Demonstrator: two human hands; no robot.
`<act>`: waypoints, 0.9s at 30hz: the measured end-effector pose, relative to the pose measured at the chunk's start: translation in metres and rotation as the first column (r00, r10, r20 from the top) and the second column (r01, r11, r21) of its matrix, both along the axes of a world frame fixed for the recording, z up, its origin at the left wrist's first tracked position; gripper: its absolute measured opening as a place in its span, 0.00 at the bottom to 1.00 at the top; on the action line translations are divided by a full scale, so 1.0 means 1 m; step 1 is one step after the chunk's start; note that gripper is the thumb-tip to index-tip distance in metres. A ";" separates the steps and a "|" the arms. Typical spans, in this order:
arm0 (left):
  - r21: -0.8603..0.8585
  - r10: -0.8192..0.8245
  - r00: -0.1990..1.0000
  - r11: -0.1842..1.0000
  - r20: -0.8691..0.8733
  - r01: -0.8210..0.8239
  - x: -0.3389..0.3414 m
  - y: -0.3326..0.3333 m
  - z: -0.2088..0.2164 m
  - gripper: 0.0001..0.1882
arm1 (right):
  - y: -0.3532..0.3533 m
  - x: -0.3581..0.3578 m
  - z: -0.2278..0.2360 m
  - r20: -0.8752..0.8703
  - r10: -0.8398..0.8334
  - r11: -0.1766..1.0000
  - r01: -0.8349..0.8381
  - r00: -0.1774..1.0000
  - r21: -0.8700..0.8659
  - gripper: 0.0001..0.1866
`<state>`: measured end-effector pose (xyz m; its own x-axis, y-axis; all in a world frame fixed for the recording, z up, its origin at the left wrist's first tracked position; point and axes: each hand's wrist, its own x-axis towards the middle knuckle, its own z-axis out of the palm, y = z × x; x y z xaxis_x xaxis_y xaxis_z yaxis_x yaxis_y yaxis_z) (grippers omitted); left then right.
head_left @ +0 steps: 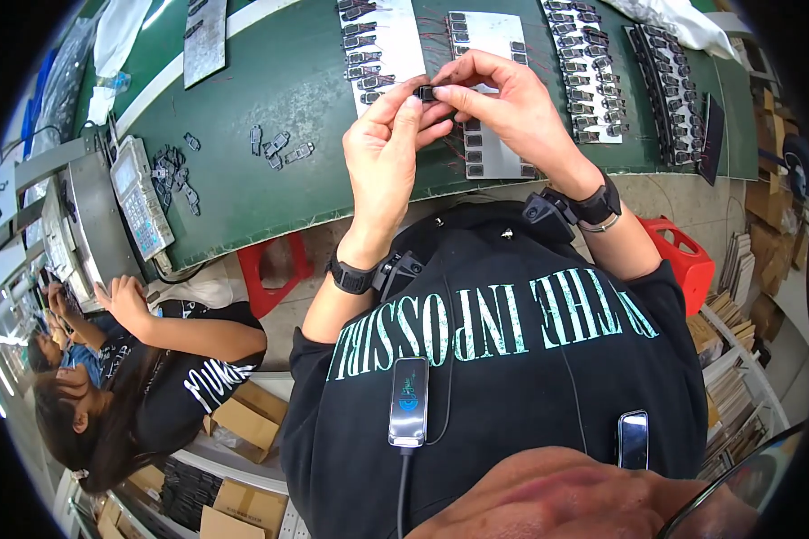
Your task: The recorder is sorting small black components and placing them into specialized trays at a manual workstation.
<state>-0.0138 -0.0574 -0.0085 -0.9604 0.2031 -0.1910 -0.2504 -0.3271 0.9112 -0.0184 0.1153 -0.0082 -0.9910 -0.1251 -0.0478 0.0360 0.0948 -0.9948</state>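
Observation:
In front of me, above the green table [279, 189], both hands meet on a small black rectangular part [425, 93]. My left hand [382, 148] pinches its left side between thumb and fingers. From the other side, the thumb and fingers of my right hand [512, 103] close on the same part. Below them lies a white board [505, 162] edged with dark rectangular pieces, some with thin red wires; my hands cover its middle. Another white board [400, 45], on the left, carries a column of small black wired parts and is partly behind my left fingers.
Right of my hands are a white board [591, 135] of black parts and a dark stacked tray [665, 90]. Loose black parts [279, 145] lie left, near a grey keypad device [139, 198]. A co-worker [189, 359] sits at left. Red stools [679, 260] stand by the table.

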 end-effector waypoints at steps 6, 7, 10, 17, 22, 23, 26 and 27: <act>-0.041 0.009 1.000 0.999 0.015 -0.008 -0.001 -0.003 -0.006 0.14 | -0.010 0.005 0.002 -0.015 -0.066 0.990 0.067 0.998 0.120 0.07; -0.036 0.018 1.000 0.999 0.013 -0.018 0.000 -0.002 -0.008 0.14 | -0.010 0.005 0.001 -0.015 -0.063 0.991 0.064 0.998 0.120 0.07; -0.027 0.036 0.999 0.999 0.008 -0.036 0.004 0.001 -0.011 0.13 | -0.006 0.006 -0.001 -0.074 -0.017 0.982 0.031 0.997 0.185 0.07; -0.096 0.046 0.994 0.994 -0.100 -0.056 0.011 0.006 -0.013 0.10 | -0.001 0.004 -0.003 -0.051 0.028 0.995 -0.023 0.998 0.092 0.07; -0.150 0.058 0.990 0.986 -0.132 -0.078 0.017 0.005 -0.011 0.07 | -0.003 0.012 0.009 -0.166 0.072 0.972 -0.032 0.983 0.234 0.08; -0.139 0.073 0.987 0.986 -0.145 -0.093 0.019 0.005 -0.011 0.07 | -0.003 0.013 0.009 -0.170 0.084 0.973 -0.044 0.982 0.227 0.08; -0.111 0.104 0.981 0.986 -0.166 -0.123 0.029 0.006 -0.015 0.06 | 0.000 0.022 0.010 -0.227 0.151 0.902 -0.040 0.962 0.430 0.08; -0.179 0.107 0.970 0.973 -0.218 -0.147 0.033 0.004 -0.016 0.06 | -0.003 0.026 0.010 -0.226 0.158 0.902 -0.047 0.961 0.429 0.08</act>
<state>0.0195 -0.0533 -0.0244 -0.9984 0.0558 -0.0106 -0.0193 -0.1576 0.9873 0.0077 0.1127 0.0014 -0.9597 -0.2499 0.1283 -0.2397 0.4906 -0.8378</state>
